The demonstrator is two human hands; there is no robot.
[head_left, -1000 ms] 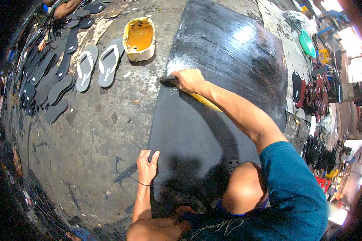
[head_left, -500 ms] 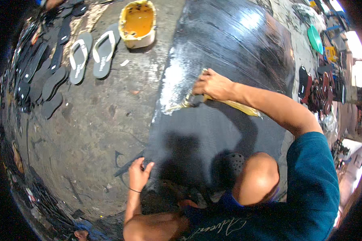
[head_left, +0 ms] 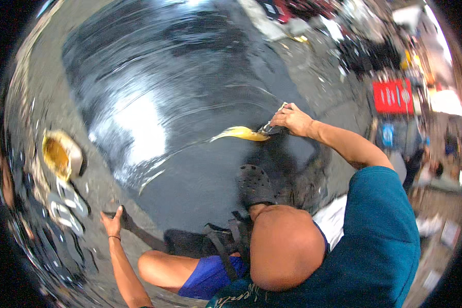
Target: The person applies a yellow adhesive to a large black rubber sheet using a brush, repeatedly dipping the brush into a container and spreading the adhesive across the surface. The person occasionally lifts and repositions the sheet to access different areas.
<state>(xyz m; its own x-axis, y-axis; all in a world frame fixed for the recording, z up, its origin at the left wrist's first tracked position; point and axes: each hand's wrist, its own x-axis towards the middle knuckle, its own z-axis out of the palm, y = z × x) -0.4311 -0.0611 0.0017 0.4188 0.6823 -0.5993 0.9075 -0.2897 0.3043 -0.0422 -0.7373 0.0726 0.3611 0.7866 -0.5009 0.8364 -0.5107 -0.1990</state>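
A large black sheet (head_left: pixel 200 185) lies on the ground in front of me, glossy and streaked over its far part, duller near me. My right hand (head_left: pixel 292 121) is closed round a flat spreading tool (head_left: pixel 268 128), partly hidden by the fingers, its lower edge on the sheet. Beside the tool lies a thick yellow streak of glue-like paste (head_left: pixel 244 133). My left hand (head_left: pixel 112 222) hangs off the sheet's near left side, thumb and fingers apart, holding nothing.
A pale tub (head_left: pixel 73 153) of yellow-orange paste stands left of the sheet. Near it lie grey flip-flops (head_left: pixel 61 213) with white straps. My foot in a black clog (head_left: pixel 255 185) is at the sheet's near edge. A red box (head_left: pixel 392 96) and clutter fill the right.
My view has turned, so the tub and flip-flops now appear lower left. My right hand has swept the tool rightward across the sheet, with yellow paste trailing. My left hand stays empty.
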